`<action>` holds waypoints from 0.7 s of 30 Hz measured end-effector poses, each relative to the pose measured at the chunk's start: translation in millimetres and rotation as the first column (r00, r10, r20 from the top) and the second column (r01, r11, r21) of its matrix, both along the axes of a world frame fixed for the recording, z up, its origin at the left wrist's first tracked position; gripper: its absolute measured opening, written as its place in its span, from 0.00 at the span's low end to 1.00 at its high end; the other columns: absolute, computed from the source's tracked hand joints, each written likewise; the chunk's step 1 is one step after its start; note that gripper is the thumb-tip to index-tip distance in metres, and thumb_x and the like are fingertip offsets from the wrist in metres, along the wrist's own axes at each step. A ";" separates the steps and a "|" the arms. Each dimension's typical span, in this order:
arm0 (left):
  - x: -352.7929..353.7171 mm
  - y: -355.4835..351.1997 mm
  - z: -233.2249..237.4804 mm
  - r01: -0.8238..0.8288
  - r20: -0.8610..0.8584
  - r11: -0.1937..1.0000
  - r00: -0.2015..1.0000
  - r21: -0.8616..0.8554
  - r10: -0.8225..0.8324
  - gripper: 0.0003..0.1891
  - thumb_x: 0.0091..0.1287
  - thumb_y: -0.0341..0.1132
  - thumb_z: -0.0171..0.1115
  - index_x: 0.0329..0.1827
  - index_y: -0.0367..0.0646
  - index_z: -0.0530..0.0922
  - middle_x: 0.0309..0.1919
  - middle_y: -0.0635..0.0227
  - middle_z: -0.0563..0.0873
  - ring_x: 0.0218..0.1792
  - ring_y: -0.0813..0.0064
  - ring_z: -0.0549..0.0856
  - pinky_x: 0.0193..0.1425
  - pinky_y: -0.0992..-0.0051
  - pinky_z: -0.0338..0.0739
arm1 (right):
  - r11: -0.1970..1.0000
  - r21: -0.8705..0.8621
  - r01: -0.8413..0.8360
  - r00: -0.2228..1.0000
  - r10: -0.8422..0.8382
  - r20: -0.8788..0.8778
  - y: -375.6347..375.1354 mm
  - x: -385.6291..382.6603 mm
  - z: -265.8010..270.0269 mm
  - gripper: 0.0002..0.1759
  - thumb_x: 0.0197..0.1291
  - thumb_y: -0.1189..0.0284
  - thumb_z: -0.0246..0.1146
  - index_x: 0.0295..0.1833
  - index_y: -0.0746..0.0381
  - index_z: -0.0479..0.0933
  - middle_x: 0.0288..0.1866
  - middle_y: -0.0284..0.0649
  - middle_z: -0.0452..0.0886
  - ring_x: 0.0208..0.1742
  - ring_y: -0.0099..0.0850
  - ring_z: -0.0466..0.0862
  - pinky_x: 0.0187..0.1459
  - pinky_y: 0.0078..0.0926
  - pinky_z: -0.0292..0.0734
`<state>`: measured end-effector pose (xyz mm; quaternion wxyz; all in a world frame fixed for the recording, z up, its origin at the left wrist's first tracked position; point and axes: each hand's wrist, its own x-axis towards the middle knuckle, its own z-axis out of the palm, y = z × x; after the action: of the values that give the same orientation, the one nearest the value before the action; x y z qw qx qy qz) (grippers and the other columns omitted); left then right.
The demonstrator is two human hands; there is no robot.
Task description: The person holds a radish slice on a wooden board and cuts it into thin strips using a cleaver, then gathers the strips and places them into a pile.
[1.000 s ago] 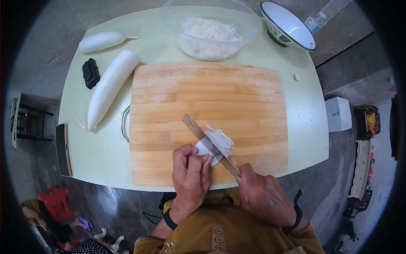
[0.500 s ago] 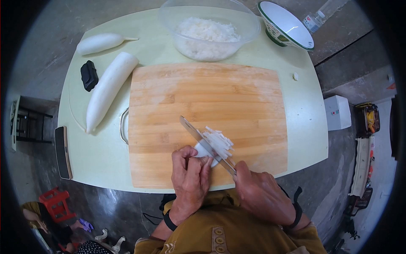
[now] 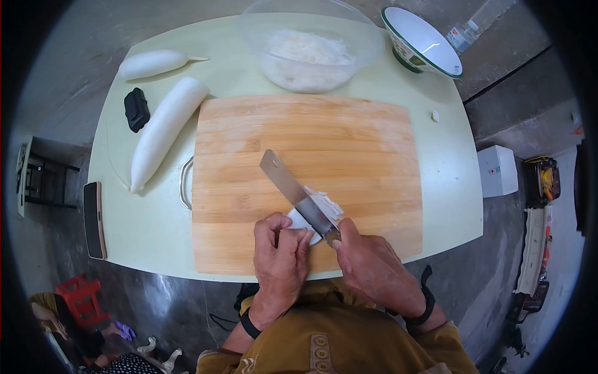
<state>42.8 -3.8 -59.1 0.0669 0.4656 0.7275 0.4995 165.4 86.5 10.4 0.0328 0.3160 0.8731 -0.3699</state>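
The left hand is holding down, with curled fingers, the white half-round radish piece lying near the front edge of the rectangular bamboo cutting board. The right hand is gripping the flat steel knife, whose blade is passing just right of this piece, over the thin white cut strips.

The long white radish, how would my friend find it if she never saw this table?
Find the wooden cutting board in the middle of the pale green table. Just off its left edge lies the long white radish, slanting. It is much longer than the stubby, tailed radish beyond it.
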 end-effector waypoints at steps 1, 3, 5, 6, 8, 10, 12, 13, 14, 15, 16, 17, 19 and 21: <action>-0.3 0.7 -0.1 -0.004 -0.002 1.000 1.000 0.000 0.004 0.09 0.54 0.20 0.69 0.35 0.35 0.78 0.40 0.54 0.75 0.43 0.59 0.78 0.44 0.69 0.76 | 0.999 -0.034 0.006 0.999 -0.007 -0.039 1.4 1.4 -0.1 0.15 0.54 0.79 0.59 0.43 0.66 0.60 0.22 0.52 0.77 0.26 0.55 0.79 0.28 0.51 0.71; -0.8 0.4 -1.0 0.004 -0.016 1.000 1.000 0.007 -0.004 0.09 0.55 0.20 0.69 0.36 0.36 0.77 0.40 0.54 0.75 0.44 0.59 0.78 0.43 0.70 0.76 | 0.998 -0.035 0.044 0.999 -0.045 -0.017 -1.5 1.7 7.1 0.14 0.55 0.79 0.59 0.43 0.66 0.60 0.22 0.52 0.77 0.26 0.55 0.79 0.27 0.51 0.71; -0.6 0.1 -2.6 0.006 -0.028 1.000 1.000 0.004 -0.006 0.09 0.55 0.21 0.69 0.36 0.36 0.77 0.40 0.53 0.75 0.44 0.59 0.77 0.43 0.69 0.76 | 0.996 -0.034 0.087 0.996 -0.087 0.004 -3.9 3.7 13.5 0.14 0.56 0.79 0.58 0.43 0.66 0.60 0.23 0.52 0.77 0.25 0.54 0.79 0.26 0.50 0.71; -0.9 0.5 -3.0 0.010 -0.039 1.000 0.999 0.006 -0.010 0.09 0.55 0.21 0.69 0.36 0.36 0.77 0.40 0.53 0.75 0.44 0.59 0.77 0.43 0.69 0.76 | 0.996 -0.044 0.084 0.996 -0.085 -0.035 -4.1 5.6 15.6 0.11 0.61 0.77 0.56 0.42 0.67 0.60 0.20 0.53 0.74 0.24 0.56 0.77 0.26 0.51 0.68; -0.8 0.2 -1.8 0.011 -0.041 1.000 0.999 0.001 -0.010 0.09 0.55 0.20 0.69 0.36 0.36 0.76 0.40 0.53 0.75 0.44 0.59 0.77 0.43 0.69 0.75 | 0.995 -0.050 0.082 0.994 -0.086 -0.073 -5.8 7.4 16.3 0.09 0.66 0.75 0.54 0.42 0.67 0.61 0.18 0.55 0.71 0.23 0.58 0.75 0.25 0.51 0.66; -0.5 -0.2 -1.7 0.006 -0.041 1.000 0.999 -0.006 -0.006 0.10 0.55 0.20 0.69 0.36 0.35 0.76 0.40 0.53 0.75 0.44 0.59 0.77 0.43 0.69 0.75 | 0.998 -0.011 0.067 0.996 -0.067 -0.063 -8.3 7.2 15.2 0.09 0.66 0.75 0.54 0.42 0.67 0.61 0.18 0.54 0.71 0.22 0.57 0.75 0.25 0.50 0.66; -0.5 -0.7 -2.2 0.004 -0.045 1.000 0.999 0.003 -0.003 0.10 0.54 0.20 0.69 0.36 0.35 0.76 0.40 0.52 0.75 0.43 0.58 0.77 0.43 0.69 0.75 | 0.999 0.008 0.047 0.997 -0.046 -0.068 -9.2 7.1 15.6 0.09 0.63 0.77 0.56 0.42 0.67 0.61 0.21 0.53 0.74 0.23 0.54 0.77 0.24 0.49 0.69; -0.5 -0.6 -2.4 0.003 -0.044 1.000 0.999 0.002 -0.003 0.10 0.54 0.20 0.69 0.36 0.35 0.76 0.40 0.52 0.75 0.43 0.58 0.77 0.43 0.69 0.75 | 0.999 0.030 0.028 0.997 -0.026 -0.075 -9.4 6.9 15.7 0.11 0.59 0.79 0.57 0.42 0.66 0.61 0.24 0.53 0.77 0.24 0.52 0.80 0.24 0.47 0.72; -0.4 -0.3 -2.6 0.002 -0.046 1.000 0.999 0.004 -0.002 0.10 0.54 0.19 0.69 0.35 0.35 0.76 0.40 0.52 0.75 0.43 0.58 0.77 0.43 0.69 0.75 | 0.999 0.029 0.028 0.997 -0.026 -0.074 -9.7 6.8 15.5 0.11 0.59 0.79 0.57 0.42 0.66 0.61 0.24 0.53 0.77 0.24 0.52 0.80 0.24 0.47 0.72; -0.4 -0.1 -2.8 0.002 -0.048 1.000 0.999 0.007 -0.001 0.10 0.54 0.19 0.69 0.35 0.35 0.76 0.40 0.52 0.75 0.43 0.59 0.78 0.43 0.70 0.75 | 0.999 0.031 0.025 0.998 -0.023 -0.061 -10.1 6.8 15.3 0.11 0.59 0.79 0.57 0.42 0.66 0.61 0.24 0.53 0.77 0.24 0.52 0.79 0.24 0.47 0.72; -1.2 0.1 -3.2 0.003 -0.047 1.000 0.999 0.006 -0.003 0.10 0.54 0.19 0.69 0.35 0.35 0.76 0.40 0.52 0.75 0.43 0.59 0.78 0.43 0.70 0.75 | 0.999 0.034 0.022 0.999 -0.020 -0.048 -10.6 6.7 15.3 0.11 0.59 0.79 0.57 0.41 0.66 0.61 0.23 0.52 0.77 0.23 0.52 0.79 0.23 0.47 0.72; -2.6 0.2 -3.7 0.017 -0.078 1.000 0.997 0.017 -0.016 0.10 0.56 0.20 0.69 0.36 0.35 0.75 0.41 0.52 0.74 0.41 0.58 0.79 0.40 0.69 0.77 | 0.999 0.034 0.024 0.999 -0.022 -0.047 -10.9 6.6 15.7 0.11 0.59 0.79 0.57 0.41 0.66 0.61 0.23 0.52 0.77 0.23 0.52 0.79 0.23 0.47 0.72; -2.4 -5.0 -1.7 0.035 -0.101 0.999 0.994 0.014 -0.033 0.10 0.57 0.21 0.68 0.37 0.34 0.74 0.42 0.51 0.74 0.39 0.57 0.80 0.37 0.69 0.79 | 1.000 0.023 0.018 0.999 -0.017 -0.034 -15.8 7.7 19.0 0.11 0.58 0.79 0.57 0.41 0.66 0.61 0.22 0.52 0.77 0.23 0.51 0.79 0.23 0.46 0.72; -2.4 -5.5 -1.5 0.036 -0.104 0.999 0.994 0.008 -0.035 0.10 0.58 0.21 0.68 0.37 0.34 0.74 0.43 0.51 0.74 0.39 0.57 0.80 0.37 0.69 0.78 | 0.999 0.030 0.016 0.999 -0.015 -0.033 -16.3 7.8 18.9 0.11 0.58 0.80 0.57 0.41 0.66 0.61 0.22 0.52 0.77 0.22 0.51 0.79 0.23 0.46 0.72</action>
<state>40.4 -9.3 -60.6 0.0353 0.5041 0.7191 0.4769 173.2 70.2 29.3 0.0109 0.3170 0.8765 -0.3622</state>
